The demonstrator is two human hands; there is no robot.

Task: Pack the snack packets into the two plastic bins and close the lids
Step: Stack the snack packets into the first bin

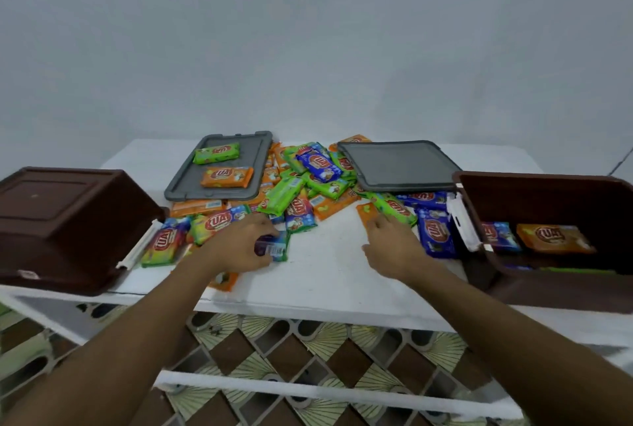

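Observation:
A heap of green, orange and blue snack packets (pixel 301 182) covers the middle of the white table (pixel 325 275). My left hand (pixel 239 247) grips a purple-blue packet (pixel 274 247) near the table's middle. My right hand (pixel 394 247) reaches with its fingers over an orange packet (pixel 365 212); whether it holds the packet is unclear. One brown bin (pixel 68 220) lies tipped over at the left, bottom towards me. The other brown bin (pixel 555 206) stands at the right with a blue and an orange packet inside. Two grey lids, the left lid (pixel 185 185) and the right lid (pixel 400 165), lie at the back.
The left lid carries a green packet (pixel 216 153) and an orange packet (pixel 227 177). Another orange packet (pixel 224 280) lies under my left wrist by the table's front edge. A plain wall rises behind the table; patterned floor tiles (pixel 274 350) show below it.

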